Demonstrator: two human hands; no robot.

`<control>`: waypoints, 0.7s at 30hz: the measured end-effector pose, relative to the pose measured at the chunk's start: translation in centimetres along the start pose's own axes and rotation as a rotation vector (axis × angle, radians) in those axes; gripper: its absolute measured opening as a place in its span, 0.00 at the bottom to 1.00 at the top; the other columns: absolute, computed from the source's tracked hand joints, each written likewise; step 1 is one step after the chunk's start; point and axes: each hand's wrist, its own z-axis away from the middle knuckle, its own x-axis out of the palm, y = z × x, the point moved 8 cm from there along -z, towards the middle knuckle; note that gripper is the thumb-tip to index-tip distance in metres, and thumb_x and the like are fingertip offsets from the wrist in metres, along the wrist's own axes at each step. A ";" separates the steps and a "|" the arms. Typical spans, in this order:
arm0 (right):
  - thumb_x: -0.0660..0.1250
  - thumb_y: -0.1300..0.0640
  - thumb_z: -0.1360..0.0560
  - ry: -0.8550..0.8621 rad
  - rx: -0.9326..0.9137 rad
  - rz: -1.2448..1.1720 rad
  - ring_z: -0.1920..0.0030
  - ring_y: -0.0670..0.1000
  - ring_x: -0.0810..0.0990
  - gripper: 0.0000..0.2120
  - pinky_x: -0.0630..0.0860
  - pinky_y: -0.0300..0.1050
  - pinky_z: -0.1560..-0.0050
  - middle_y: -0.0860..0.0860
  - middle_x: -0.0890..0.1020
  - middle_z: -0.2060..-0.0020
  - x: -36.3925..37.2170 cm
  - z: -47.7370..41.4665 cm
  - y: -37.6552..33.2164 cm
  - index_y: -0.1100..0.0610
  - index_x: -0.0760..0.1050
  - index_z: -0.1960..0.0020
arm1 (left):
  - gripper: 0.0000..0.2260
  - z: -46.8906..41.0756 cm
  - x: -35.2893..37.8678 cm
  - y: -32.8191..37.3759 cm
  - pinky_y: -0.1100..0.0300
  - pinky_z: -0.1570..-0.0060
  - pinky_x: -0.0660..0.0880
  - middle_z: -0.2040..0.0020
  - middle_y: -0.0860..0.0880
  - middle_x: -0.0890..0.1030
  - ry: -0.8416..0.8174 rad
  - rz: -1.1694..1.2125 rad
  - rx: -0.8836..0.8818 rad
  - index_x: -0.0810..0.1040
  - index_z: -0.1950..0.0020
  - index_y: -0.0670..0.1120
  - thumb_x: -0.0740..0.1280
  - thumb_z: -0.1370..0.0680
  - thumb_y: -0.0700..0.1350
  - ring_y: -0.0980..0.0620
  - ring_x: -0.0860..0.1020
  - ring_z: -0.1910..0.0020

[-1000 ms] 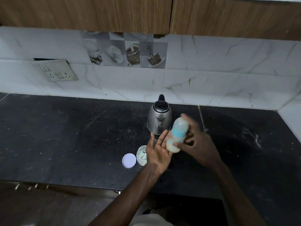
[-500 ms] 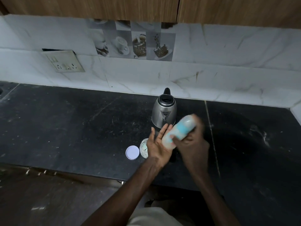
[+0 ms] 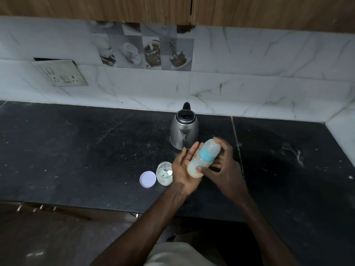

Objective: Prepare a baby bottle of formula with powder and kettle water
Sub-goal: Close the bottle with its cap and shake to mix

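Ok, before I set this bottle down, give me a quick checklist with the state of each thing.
1. Bottle gripped by right hand: ok.
2. Cap on bottle: ok, blue collar and clear cover in place.
3. Formula mixed, no lumps: cannot tell.
4. Left hand free: ok, open palm against the bottle.
5. Powder jar closed: not ok, its lid lies beside it.
6. Kettle clear of the hands: ok.

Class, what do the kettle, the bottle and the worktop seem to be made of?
Kettle: brushed steel by its grey sheen, with a black lid, likely plastic.
Bottle: translucent plastic, probably; milky liquid shows through, blue collar.
Worktop: dark polished stone, likely granite; scuffed, with a seam.
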 end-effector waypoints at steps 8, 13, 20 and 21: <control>0.84 0.60 0.32 0.316 -0.080 -0.051 0.47 0.42 0.86 0.49 0.84 0.38 0.52 0.39 0.83 0.40 -1.1 2.0 -2.7 0.35 0.60 0.23 | 0.24 0.2 -1.0 -0.1 0.44 0.26 0.71 0.27 0.40 0.78 0.040 -0.006 0.009 0.84 0.33 0.41 0.63 0.17 0.57 0.40 0.74 0.25; 0.83 0.59 0.31 0.629 -0.156 -0.158 0.42 0.43 0.84 0.49 0.85 0.53 0.46 0.44 0.80 0.35 -3.9 3.2 -3.5 0.43 0.59 0.20 | 0.25 0.1 -0.6 0.6 0.47 0.20 0.65 0.28 0.42 0.80 0.050 -0.062 0.049 0.83 0.32 0.43 0.62 0.17 0.59 0.44 0.79 0.30; 0.84 0.53 0.32 0.161 -0.081 0.066 0.40 0.43 0.83 0.50 0.83 0.46 0.47 0.43 0.77 0.29 1.6 3.1 -0.4 0.29 0.56 0.24 | 0.26 0.7 0.0 0.5 0.40 0.27 0.71 0.25 0.40 0.77 -0.048 0.008 0.021 0.75 0.24 0.41 0.61 0.15 0.57 0.38 0.72 0.24; 0.84 0.53 0.32 0.106 -0.069 0.064 0.39 0.43 0.83 0.50 0.82 0.42 0.47 0.41 0.77 0.29 1.5 2.7 -0.5 0.29 0.55 0.24 | 0.26 0.9 0.2 0.5 0.40 0.28 0.71 0.24 0.40 0.76 -0.058 0.015 0.018 0.75 0.24 0.41 0.61 0.15 0.57 0.38 0.72 0.23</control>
